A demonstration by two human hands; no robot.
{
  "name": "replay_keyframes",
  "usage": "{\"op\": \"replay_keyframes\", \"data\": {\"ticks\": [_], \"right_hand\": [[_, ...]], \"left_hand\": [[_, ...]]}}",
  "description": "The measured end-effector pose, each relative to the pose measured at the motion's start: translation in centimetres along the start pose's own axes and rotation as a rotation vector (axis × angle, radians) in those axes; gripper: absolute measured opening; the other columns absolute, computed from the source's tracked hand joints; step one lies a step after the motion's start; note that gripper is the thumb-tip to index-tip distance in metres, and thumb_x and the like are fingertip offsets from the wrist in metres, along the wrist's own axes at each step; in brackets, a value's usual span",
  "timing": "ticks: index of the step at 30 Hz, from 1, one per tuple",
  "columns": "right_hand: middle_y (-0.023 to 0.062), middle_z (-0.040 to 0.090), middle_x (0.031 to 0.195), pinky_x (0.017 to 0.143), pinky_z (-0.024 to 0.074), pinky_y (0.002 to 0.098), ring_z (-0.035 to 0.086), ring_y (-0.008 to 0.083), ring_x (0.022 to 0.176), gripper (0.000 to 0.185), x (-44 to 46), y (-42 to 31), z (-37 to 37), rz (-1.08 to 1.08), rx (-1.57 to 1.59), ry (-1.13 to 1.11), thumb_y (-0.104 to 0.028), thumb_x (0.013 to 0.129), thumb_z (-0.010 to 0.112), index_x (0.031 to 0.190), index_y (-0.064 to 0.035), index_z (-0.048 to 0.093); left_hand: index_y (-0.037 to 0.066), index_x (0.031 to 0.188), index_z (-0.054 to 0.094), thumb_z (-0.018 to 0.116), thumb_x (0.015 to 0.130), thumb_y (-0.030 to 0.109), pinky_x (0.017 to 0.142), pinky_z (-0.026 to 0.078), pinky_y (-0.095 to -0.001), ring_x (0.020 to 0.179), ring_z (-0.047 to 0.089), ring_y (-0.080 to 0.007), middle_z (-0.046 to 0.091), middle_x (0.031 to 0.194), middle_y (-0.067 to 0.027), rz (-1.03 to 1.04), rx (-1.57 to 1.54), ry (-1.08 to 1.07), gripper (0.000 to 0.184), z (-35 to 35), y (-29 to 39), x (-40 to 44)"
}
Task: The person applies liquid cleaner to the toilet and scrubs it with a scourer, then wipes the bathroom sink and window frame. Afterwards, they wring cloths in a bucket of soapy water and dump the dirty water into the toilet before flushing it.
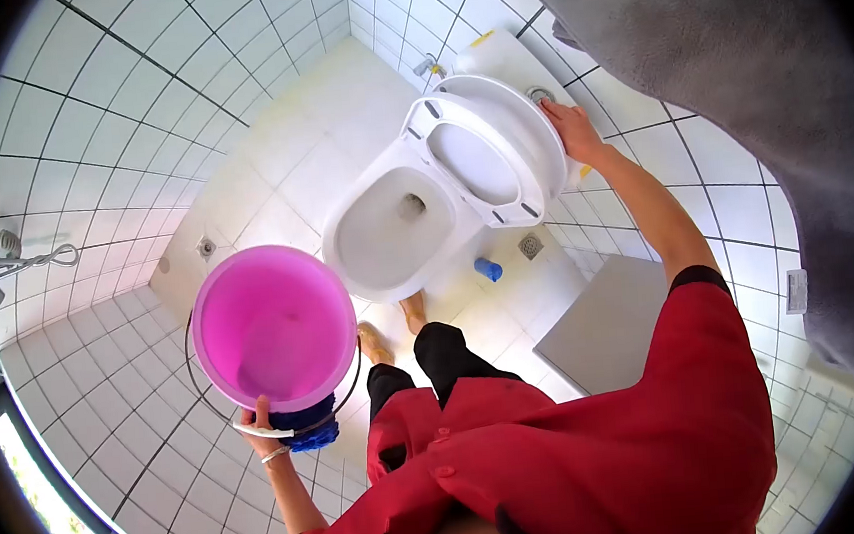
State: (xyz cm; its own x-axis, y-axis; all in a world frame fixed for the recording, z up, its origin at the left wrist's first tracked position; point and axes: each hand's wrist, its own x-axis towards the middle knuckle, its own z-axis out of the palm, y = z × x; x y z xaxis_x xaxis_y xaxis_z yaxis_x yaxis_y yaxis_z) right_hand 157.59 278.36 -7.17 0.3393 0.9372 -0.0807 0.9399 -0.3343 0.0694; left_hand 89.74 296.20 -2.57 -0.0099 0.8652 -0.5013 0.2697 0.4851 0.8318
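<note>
My left hand (261, 433) is closed on the near rim of a pink bucket (213, 329), beside the white grip of its wire handle. The bucket is raised and tilted toward me; its pink inside shows. A shaggy blue cloth (307, 427) is under the bucket's near side, next to that hand; whether my fingers hold it too I cannot tell. My right hand (571, 129) reaches to the toilet tank (506, 55), fingers stretched to the round flush button (538, 95). The toilet bowl (369, 226) is open, with its seat (521, 184) and lid (549, 137) raised.
A small blue cylinder (488, 268) stands on the floor near a drain (531, 247). A grey box-like surface (602, 323) is to my right. A grey towel (722, 63) hangs at upper right. Shower fittings (10, 262) are on the left wall, a window (44, 498) lower left.
</note>
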Motion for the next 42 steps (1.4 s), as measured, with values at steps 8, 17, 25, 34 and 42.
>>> {"op": "replay_keyframes", "data": {"ticks": [8, 17, 25, 34, 42], "right_hand": [[0.0144, 0.043, 0.122, 0.089, 0.0309, 0.0363, 0.044, 0.0249, 0.107, 0.043, -0.5, -0.1, 0.8, -0.039, 0.057, -0.153, -0.007, 0.075, 0.048, 0.118, -0.0075, 0.043], [0.0139, 0.045, 0.120, 0.089, 0.0309, 0.0387, 0.044, 0.0228, 0.109, 0.042, 1.1, 0.3, 2.0, -0.088, 0.056, -0.154, -0.009, 0.074, 0.050, 0.115, -0.0073, 0.046], [0.0132, 0.043, 0.122, 0.090, 0.0321, 0.0349, 0.045, 0.0218, 0.108, 0.041, 0.0, 0.2, 1.8, -0.041, 0.057, -0.130, -0.008, 0.074, 0.048, 0.115, -0.0075, 0.046], [0.0141, 0.044, 0.120, 0.082, 0.0414, 0.0368, 0.052, 0.0305, 0.094, 0.038, -0.4, 0.0, 2.1, 0.095, 0.264, -0.103, -0.010, 0.078, 0.044, 0.115, -0.0073, 0.046], [0.0108, 0.045, 0.120, 0.082, 0.0423, 0.0371, 0.053, 0.0324, 0.092, 0.037, -4.6, -1.8, -0.1, 0.119, 0.222, -0.118, -0.013, 0.080, 0.041, 0.117, -0.0073, 0.044]], "left_hand": [[-0.004, 0.089, 0.060, 0.063, 0.072, 0.013, 0.065, 0.043, -0.0234, 0.071, 0.054, -0.0123, 0.060, 0.079, -0.0058, -0.061, 0.024, 0.050, 0.024, -2.9, -0.4, 0.4], [-0.005, 0.090, 0.059, 0.063, 0.073, 0.012, 0.064, 0.043, -0.0225, 0.069, 0.054, -0.0116, 0.060, 0.079, -0.0059, -0.038, 0.112, 0.036, 0.024, -2.2, -0.8, -1.1], [-0.004, 0.087, 0.060, 0.064, 0.071, 0.013, 0.063, 0.041, -0.0217, 0.067, 0.052, -0.0101, 0.059, 0.076, -0.0049, -0.041, 0.095, -0.053, 0.024, 0.4, 0.1, -1.7], [-0.006, 0.087, 0.060, 0.066, 0.069, 0.017, 0.060, 0.042, -0.0235, 0.065, 0.053, -0.0112, 0.061, 0.075, -0.0056, 0.040, 0.280, -0.091, 0.030, 0.4, 1.2, -2.4], [-0.003, 0.083, 0.063, 0.066, 0.067, 0.018, 0.057, 0.043, -0.0241, 0.062, 0.053, -0.0091, 0.061, 0.069, -0.0042, -0.034, 0.436, -0.130, 0.027, -3.1, -1.2, -2.5]]}}
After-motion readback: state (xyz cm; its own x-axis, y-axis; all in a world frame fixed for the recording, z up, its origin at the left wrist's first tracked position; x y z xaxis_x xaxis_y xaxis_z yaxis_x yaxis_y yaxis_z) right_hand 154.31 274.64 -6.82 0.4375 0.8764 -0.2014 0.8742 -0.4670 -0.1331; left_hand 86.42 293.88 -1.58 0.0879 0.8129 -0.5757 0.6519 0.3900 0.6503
